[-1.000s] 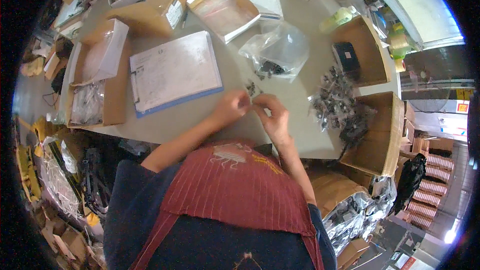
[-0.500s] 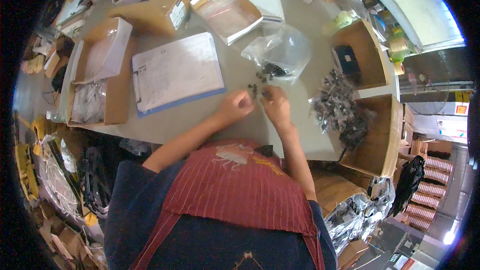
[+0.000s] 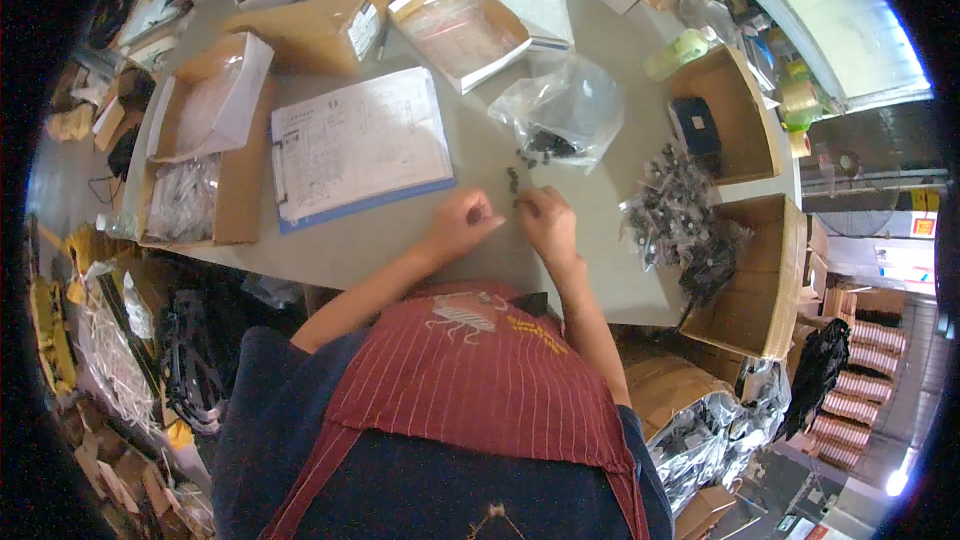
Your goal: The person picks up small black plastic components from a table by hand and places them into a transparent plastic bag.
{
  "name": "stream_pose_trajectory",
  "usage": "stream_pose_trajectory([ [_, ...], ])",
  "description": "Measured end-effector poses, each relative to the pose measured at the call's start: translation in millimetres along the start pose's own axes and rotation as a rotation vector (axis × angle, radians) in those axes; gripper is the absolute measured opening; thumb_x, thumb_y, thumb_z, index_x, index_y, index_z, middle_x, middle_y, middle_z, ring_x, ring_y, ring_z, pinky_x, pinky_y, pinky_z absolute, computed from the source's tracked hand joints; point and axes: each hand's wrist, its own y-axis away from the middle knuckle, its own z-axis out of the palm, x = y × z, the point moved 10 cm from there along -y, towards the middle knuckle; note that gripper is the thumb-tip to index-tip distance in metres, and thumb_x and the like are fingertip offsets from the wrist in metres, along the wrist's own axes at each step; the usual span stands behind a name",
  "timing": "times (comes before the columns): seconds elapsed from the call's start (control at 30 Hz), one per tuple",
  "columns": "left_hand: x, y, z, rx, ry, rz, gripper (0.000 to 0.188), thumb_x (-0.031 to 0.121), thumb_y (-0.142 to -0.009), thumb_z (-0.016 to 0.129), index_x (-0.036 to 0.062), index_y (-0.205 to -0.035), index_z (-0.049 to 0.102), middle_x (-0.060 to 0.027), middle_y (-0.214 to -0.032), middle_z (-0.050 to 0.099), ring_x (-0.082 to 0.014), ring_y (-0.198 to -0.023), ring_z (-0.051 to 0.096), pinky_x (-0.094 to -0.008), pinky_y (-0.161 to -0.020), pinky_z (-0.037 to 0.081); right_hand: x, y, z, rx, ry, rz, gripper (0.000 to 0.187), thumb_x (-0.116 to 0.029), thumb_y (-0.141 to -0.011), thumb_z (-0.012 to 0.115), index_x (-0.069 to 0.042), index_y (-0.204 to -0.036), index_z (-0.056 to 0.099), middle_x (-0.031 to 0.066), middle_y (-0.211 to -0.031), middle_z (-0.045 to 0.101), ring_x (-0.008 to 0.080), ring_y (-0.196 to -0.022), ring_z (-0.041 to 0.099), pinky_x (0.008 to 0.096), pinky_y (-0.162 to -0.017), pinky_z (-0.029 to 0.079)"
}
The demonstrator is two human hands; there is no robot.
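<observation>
Over the near edge of the table, my left hand (image 3: pixel 462 224) is curled, with something small and dark showing between its fingers. Close beside it, my right hand (image 3: pixel 548 225) has its fingertips pressed together at the near end of a short row of small black parts (image 3: pixel 513 179). Whether those fingertips pinch a part is hidden. Just beyond lies a clear plastic bag (image 3: pixel 585 100), its mouth towards me, with more black parts (image 3: pixel 550 145) inside and spilling out at its opening.
A clipboard with a printed sheet (image 3: pixel 362 140) lies left of my hands. Small bagged parts (image 3: pixel 668 205) are heaped at the right, beside open cardboard boxes (image 3: pixel 745 265). A shallow white-edged box (image 3: pixel 460 28) stands at the back, and another open box (image 3: pixel 232 190) at the left.
My right hand has drawn slightly towards me, its fingertips now at the row's near end. My left hand has shifted slightly left and turned, showing the dark thing in its fingers.
</observation>
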Motion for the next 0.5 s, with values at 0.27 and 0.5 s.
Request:
stream_pose_trajectory([
  [0.27,-0.4,-3.9,3.8,-0.015,-0.119,0.139,0.022,0.02,-0.082,0.074,0.0046,-0.089,0.06,-0.0132,-0.082,0.061,-0.03,-0.079,0.06,-0.0404,-0.071,0.048,-86.8,9.3,-27.3,-0.093,-0.267,-0.254,0.02,0.001,-0.083,0.066,-0.002,-0.103,0.069,0.015,-0.095,0.068,0.0343,-0.086,0.068,0.0412,-0.072,0.054],
  [0.5,-0.9,-5.2,1.1,0.018,-0.071,0.173,0.019,0.017,-0.082,0.073,0.0042,-0.086,0.059,-0.0137,-0.082,0.06,-0.031,-0.079,0.059,-0.0407,-0.069,0.048,-40.9,3.1,-12.8,-0.049,-0.381,-0.064,0.021,-0.005,-0.084,0.069,-0.003,-0.105,0.067,0.015,-0.096,0.069,0.0311,-0.087,0.069,0.0409,-0.073,0.055],
])
